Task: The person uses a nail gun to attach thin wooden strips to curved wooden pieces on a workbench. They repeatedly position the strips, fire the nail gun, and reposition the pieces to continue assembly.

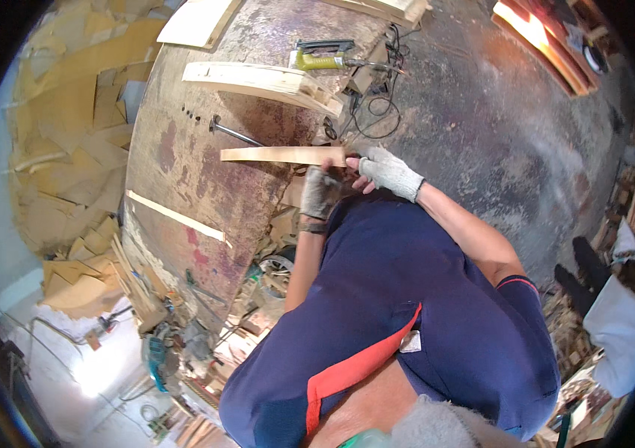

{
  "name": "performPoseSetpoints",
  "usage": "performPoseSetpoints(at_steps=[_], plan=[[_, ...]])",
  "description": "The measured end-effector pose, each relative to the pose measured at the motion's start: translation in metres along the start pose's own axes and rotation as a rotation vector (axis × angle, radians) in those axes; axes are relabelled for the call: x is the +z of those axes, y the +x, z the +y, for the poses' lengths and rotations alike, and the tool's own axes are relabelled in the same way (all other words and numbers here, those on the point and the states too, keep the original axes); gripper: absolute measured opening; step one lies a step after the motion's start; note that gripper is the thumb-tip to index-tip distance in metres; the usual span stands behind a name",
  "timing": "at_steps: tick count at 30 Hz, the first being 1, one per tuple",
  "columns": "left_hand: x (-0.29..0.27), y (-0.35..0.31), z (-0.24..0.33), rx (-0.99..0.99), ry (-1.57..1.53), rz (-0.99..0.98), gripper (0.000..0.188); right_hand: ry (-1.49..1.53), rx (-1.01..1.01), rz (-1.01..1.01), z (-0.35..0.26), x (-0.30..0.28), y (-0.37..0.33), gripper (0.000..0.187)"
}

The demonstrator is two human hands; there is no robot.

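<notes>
A slim, slightly curved wooden strip (272, 154) lies crosswise in front of me, its right end at my hands. My left hand (320, 194), in a grey fingerless work glove, is closed on the strip near that end. At the strip's very end, my right hand (390, 175), gloved the same way, has its bare fingertips curled against the wood. Just beyond the strip lies a hammer (235, 133), its handle partly hidden. Farther off, a curved wooden frame piece (261, 78) rests on the worn tabletop (175, 168).
A yellow-green nail gun (321, 60) lies behind the frame piece, its black hose (384, 112) coiled at the right. A thin wood strip (179, 216) is on the table's left. Curved boards (545, 48) stand far right. Scraps (78, 194) cover the left floor.
</notes>
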State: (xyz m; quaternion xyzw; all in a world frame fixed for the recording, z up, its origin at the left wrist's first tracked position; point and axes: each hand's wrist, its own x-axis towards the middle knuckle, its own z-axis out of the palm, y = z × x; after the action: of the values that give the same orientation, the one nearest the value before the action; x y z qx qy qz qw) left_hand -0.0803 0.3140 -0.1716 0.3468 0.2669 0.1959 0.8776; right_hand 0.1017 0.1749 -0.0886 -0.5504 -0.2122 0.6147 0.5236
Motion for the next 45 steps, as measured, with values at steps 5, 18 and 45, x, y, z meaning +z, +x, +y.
performPoseSetpoints(at_steps=[5, 18, 45], plan=[[0.015, -0.015, 0.001, -0.162, -0.234, 0.289, 0.025, -0.148, -0.196, 0.092, 0.0, -0.007, -0.018, 0.019], [0.119, 0.006, 0.152, 0.668, 0.911, 0.415, 0.017, 0.387, -0.171, 0.474, 0.059, -0.046, 0.065, 0.024], [0.135, 0.054, 0.165, 0.836, 1.504, 0.432, 0.027, -0.219, -0.644, 0.584, 0.057, -0.025, 0.163, 0.033]])
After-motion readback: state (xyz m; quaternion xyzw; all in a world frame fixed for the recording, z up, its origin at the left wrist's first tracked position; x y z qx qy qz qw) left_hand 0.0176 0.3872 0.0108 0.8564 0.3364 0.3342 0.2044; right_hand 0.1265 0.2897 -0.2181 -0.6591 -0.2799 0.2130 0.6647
